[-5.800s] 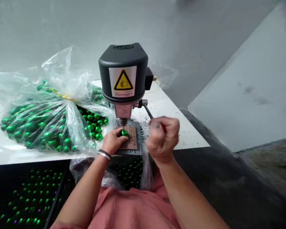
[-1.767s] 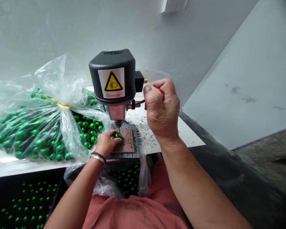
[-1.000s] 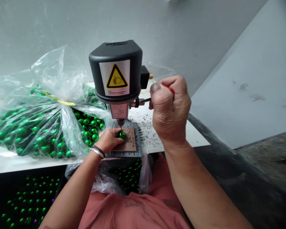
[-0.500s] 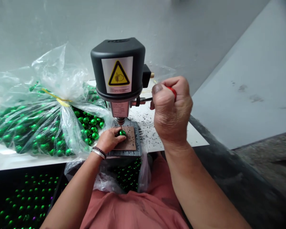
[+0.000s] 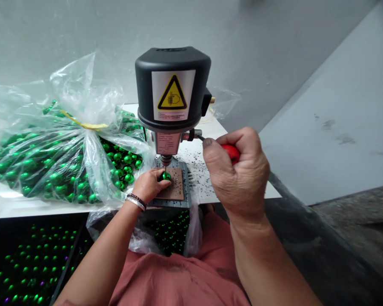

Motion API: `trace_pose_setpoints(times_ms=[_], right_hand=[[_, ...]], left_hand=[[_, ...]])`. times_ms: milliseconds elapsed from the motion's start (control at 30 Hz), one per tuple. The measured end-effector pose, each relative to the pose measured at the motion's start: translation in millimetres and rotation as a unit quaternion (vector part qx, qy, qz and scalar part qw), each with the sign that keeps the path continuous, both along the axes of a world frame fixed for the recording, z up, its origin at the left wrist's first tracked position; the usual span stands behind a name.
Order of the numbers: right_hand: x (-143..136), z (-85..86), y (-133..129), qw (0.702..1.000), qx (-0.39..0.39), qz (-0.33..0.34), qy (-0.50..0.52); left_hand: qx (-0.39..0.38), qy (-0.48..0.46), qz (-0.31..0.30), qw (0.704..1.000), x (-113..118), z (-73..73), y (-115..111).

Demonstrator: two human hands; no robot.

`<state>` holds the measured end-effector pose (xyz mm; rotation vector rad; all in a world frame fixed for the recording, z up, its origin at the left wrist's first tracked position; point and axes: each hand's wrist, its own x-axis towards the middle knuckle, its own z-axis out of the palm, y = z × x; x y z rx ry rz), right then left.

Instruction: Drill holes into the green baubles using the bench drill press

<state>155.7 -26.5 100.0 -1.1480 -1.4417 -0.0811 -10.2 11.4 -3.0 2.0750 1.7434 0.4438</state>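
Note:
Pinched between the thumb and fingers of my left hand (image 5: 148, 184) is a shiny green ball (image 5: 166, 176). It rests on a brown board (image 5: 175, 189) that lies on the grey base (image 5: 187, 197) of a small drill press (image 5: 173, 91). The thin drill bit (image 5: 165, 168) points straight down at the ball's top; whether it has entered the ball I cannot tell. My right hand (image 5: 242, 174) is wrapped round the red knob (image 5: 231, 153) of the press's feed lever, to the right of the black motor cover.
A clear plastic bag (image 5: 60, 161) full of green balls, tied with a yellow strip, fills the table's left side. Dark shavings (image 5: 198, 170) litter the white table (image 5: 210, 193). Below the edge, more green balls sit in a dark container (image 5: 35, 259) and a plastic bag (image 5: 172, 231).
My right hand has moved down with the red knob, turning the lever lower. My left hand still holds the ball under the bit. The view has shifted slightly.

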Motion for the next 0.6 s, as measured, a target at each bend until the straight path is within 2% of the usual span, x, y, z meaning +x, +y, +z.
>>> trace_pose_setpoints(times_ms=[167,600], right_hand=[[-2,-11.7,-2,0.999,0.022,-0.002,-0.026],[-7,-39.7,3,0.995,0.091,-0.028,0.0]], left_hand=[[0.006,0.003,-0.011,1.0,1,2.5,-1],[-0.001,-0.01,-0.001,1.0,1,2.8,-2]])
